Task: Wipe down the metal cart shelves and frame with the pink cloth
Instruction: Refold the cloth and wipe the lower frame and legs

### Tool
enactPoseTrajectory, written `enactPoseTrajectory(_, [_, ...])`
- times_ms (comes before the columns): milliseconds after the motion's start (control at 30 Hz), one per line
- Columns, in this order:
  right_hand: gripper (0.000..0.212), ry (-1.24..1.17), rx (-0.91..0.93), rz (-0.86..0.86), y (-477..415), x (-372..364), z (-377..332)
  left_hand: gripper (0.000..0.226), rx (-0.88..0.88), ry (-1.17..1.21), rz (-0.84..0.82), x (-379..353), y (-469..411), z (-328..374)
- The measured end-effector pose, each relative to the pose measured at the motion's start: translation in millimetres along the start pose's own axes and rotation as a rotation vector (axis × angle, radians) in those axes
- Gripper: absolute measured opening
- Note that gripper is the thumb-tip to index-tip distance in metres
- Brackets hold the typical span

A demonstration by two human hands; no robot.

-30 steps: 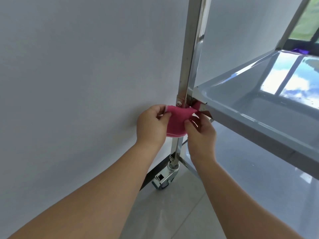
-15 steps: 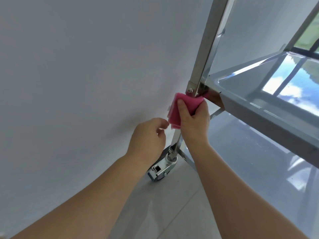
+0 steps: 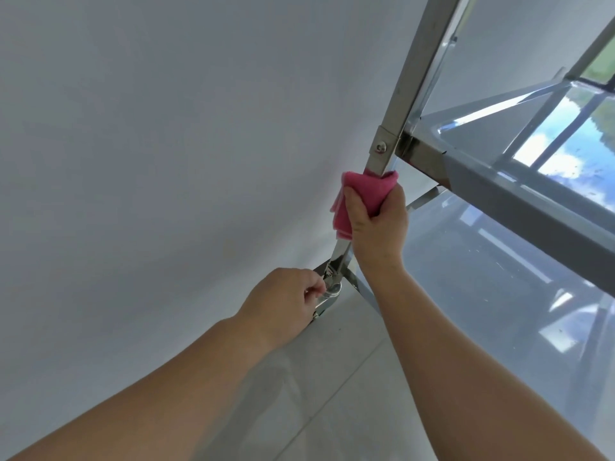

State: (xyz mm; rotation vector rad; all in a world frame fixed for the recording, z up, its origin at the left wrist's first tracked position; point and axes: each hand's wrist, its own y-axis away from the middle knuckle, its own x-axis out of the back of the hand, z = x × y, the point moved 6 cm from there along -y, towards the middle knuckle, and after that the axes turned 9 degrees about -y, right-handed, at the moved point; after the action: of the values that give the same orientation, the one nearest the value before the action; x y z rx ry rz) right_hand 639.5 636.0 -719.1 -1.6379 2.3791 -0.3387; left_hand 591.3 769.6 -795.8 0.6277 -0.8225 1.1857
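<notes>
The right hand [image 3: 376, 224] is gripping the pink cloth [image 3: 369, 189], which is wrapping round the cart's upright post [image 3: 409, 78] just below the bolt [image 3: 381, 147] at the corner of the upper shelf [image 3: 499, 184]. The left hand [image 3: 283, 301] is hanging lower with its fingers [image 3: 314, 289] loosely curled, holding nothing, and overlapping the caster [image 3: 331, 291] at the post's foot. The cart is standing on a tiled floor [image 3: 332, 377] beside a white wall [image 3: 166, 128].

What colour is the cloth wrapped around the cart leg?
Pink, the cloth gripped by the right hand; head view.
</notes>
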Motion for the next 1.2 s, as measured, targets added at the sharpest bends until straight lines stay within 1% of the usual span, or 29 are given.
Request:
enactPoseTrajectory(100, [0.021, -0.006, -0.022, -0.006, 6, 1, 12, 0.023, 0.02, 0.005, -0.042, -3, 4, -9])
enactPoseTrajectory(233, [0.032, -0.003, -0.081, -0.041, 15, -1, 33, 0.022, 0.045, 0.004, -0.068, -4, 11, -22])
enactPoseTrajectory(300, [0.033, 0.009, -0.148, -0.037, 24, 2, 52, 0.021, 0.053, -0.019, -0.074, -3, 14, -26])
enactPoseTrajectory(400, [0.027, 0.047, -0.286, -0.081, 41, 6, 84, 0.022, 0.035, -0.045, -0.081, 0, 18, -28])
enactPoseTrajectory(467, [0.026, 0.083, -0.319, -0.089, 46, 5, 93, 0.023, 0.023, -0.05, -0.088, 3, 22, -28])
enactPoseTrajectory(700, [0.017, 0.022, -0.32, -0.057, 43, 1, 85, 0.022, 0.02, -0.039, -0.094, 6, 28, -26])
enactPoseTrajectory(833, [0.019, -0.007, -0.281, -0.061, 37, -1, 65, 0.021, 0.011, -0.034, -0.095, 10, 28, -21])
enactPoseTrajectory(933, [0.021, -0.045, -0.186, -0.049, 22, -5, 28, 0.019, 0.005, -0.008, -0.078, 13, 28, -15])
enactPoseTrajectory(1000, [0.022, -0.075, -0.108, -0.026, 8, -6, -1, 0.018, -0.018, -0.042, -0.07, 16, 28, -10])
enactPoseTrajectory(1067, [0.019, -0.098, -0.089, 0.008, -3, -4, -16, 0.018, -0.041, -0.071, -0.055, 18, 29, -6])
enactPoseTrajectory(1200, [0.033, -0.073, -0.116, 0.016, -3, 2, -13, 0.018, -0.072, -0.08, -0.062, 20, 29, 2])
